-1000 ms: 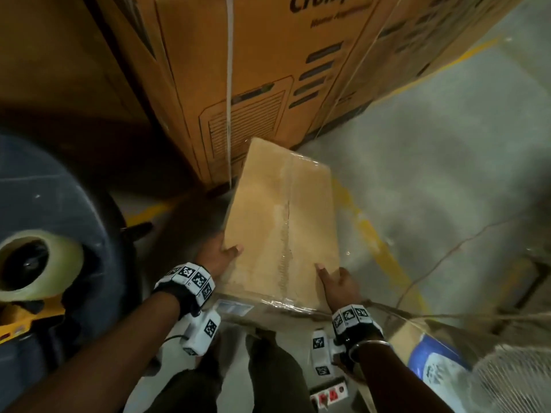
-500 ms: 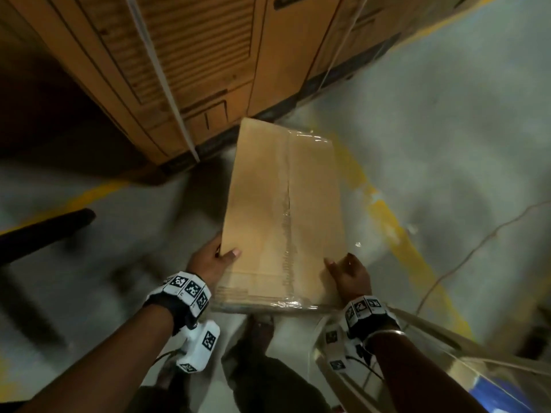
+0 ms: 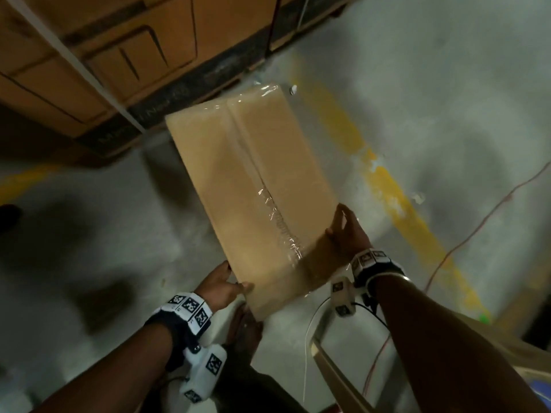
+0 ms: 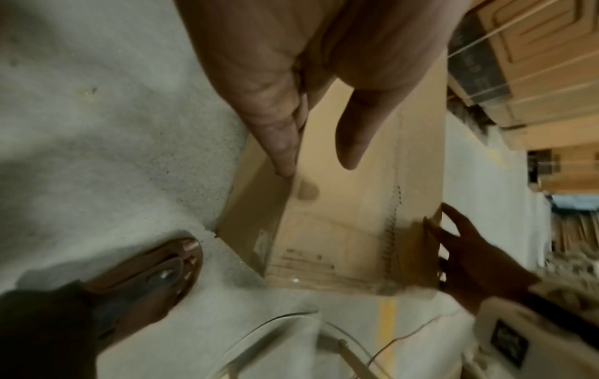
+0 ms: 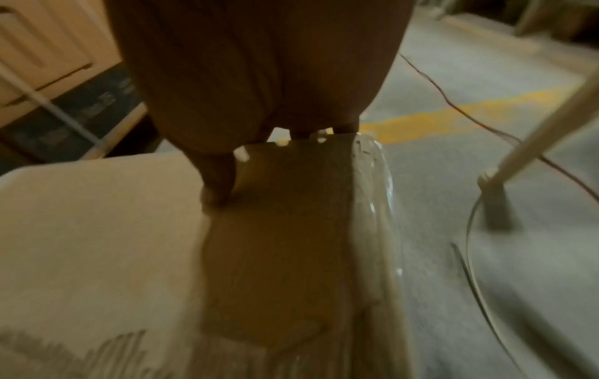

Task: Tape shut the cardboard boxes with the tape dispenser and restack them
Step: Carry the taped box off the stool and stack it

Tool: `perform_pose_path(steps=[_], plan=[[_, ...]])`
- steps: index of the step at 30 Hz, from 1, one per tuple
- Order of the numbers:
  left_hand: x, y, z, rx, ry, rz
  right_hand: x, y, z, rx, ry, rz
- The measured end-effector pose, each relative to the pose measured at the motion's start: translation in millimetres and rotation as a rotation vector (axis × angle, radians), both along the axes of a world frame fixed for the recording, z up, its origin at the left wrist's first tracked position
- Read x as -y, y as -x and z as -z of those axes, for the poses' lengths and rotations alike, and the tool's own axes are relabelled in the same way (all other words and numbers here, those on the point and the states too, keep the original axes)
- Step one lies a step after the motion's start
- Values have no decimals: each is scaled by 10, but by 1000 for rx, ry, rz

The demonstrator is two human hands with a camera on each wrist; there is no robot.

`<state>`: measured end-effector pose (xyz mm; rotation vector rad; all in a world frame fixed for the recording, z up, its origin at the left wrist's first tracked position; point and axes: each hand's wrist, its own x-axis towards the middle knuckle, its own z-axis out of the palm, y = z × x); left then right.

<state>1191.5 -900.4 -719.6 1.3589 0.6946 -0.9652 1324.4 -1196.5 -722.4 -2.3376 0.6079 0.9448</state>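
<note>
Both hands are gripping one long, flat cardboard box in the air above the concrete floor, its far end pointing toward the stacked cartons. One left hand is clasping the near left corner, with the thumb lying on the top face and the fingers extending along the side wall, only partly curled. One right hand is clasping the near right edge, with the thumb pressing on the top face and the remaining fingers wrapping over the side; how far they reach under the box cannot be told.

One strip of clear, glossy tape is running along the centre seam, wrinkling near the hands and folding over both ends. Plain brown board is forming the box, which is rectangular and shallow, with matte faces.

Two wrist bands with black-and-white square markers are showing, one per wrist. At least two large printed cartons are standing behind the box, crossed by one pale strap. One painted yellow line is crossing the grey, grainy floor, and one thin reddish cable is trailing over it. One sandalled foot is resting on the floor below the box.
</note>
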Motion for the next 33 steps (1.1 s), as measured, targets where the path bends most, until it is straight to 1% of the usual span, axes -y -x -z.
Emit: perform_pose_path(steps=[1, 3, 5, 6, 7, 8, 9, 11, 15, 17, 19, 22, 28, 30, 33], plan=[[31, -40, 3, -52, 40, -28, 14, 5, 50, 11, -30, 9], [64, -101, 22, -113, 49, -69, 44, 79, 119, 45, -63, 67], [86, -158, 55, -144, 23, -108, 76, 210, 191, 80, 28, 133], [99, -186, 75, -153, 22, -130, 71, 293, 210, 79, 117, 189], [121, -224, 82, -173, 26, -160, 57, 376, 222, 66, 191, 286], [137, -265, 85, -189, 27, -180, 45, 438, 246, 54, 222, 397], [154, -303, 91, -203, 32, -200, 21, 483, 276, 59, 219, 476], [194, -349, 73, -212, 56, -184, 30, 474, 327, 106, 193, 529], [335, -396, 45, -211, 132, -131, 230, 193, 285, 249, 171, 517], [470, -471, 51, -217, 179, -139, 340, 16, 273, 307, 170, 446], [600, -558, 66, -227, 212, -143, 414, -134, 278, 321, 186, 338], [714, -632, 98, -223, 226, -142, 476, -213, 292, 242, 195, 275], [592, -543, 16, -181, 157, -265, 405, -63, 171, 138, 188, 231], [502, -505, -101, -176, 107, -279, 325, 1, 49, 95, 172, 234], [377, -474, -453, -127, 41, -259, 121, 158, -270, 45, 94, 352]])
